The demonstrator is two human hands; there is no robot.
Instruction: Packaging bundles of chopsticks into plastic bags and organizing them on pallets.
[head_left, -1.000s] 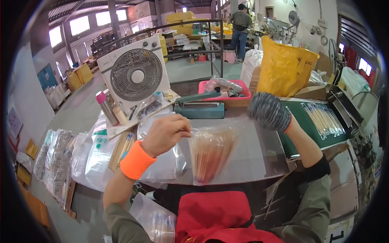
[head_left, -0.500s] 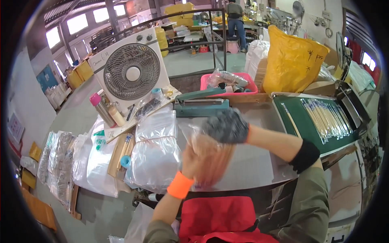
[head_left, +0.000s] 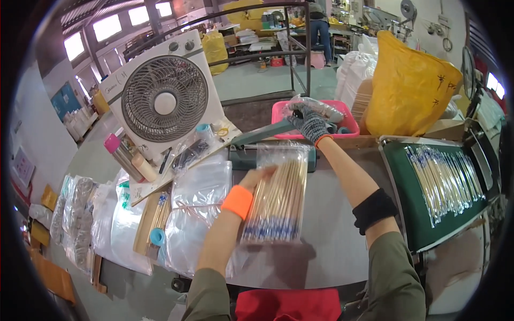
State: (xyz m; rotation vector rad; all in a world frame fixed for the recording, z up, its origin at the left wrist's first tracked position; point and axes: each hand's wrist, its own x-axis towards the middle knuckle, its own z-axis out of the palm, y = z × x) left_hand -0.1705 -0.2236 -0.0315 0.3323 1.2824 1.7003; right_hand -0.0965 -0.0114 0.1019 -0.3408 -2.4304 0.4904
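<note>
Gloved right fingers (head_left: pixel 301 116) curl around a raised teal lever (head_left: pixel 263 132), the pink basket (head_left: pixel 349 112) crowding just behind them, while left fingers (head_left: pixel 266 172), pinch unclear, rest against the stick-filled bag (head_left: pixel 276 209) extending below them.

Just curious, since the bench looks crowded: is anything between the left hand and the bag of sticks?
Nothing visible: the left hand lies against the bag of sticks. The gloved right hand is beyond, by the teal lever.

Black writing (head_left: pixel 441 82) on sack (head_left: pixel 404 88) and fan (head_left: pixel 165 103)
</note>
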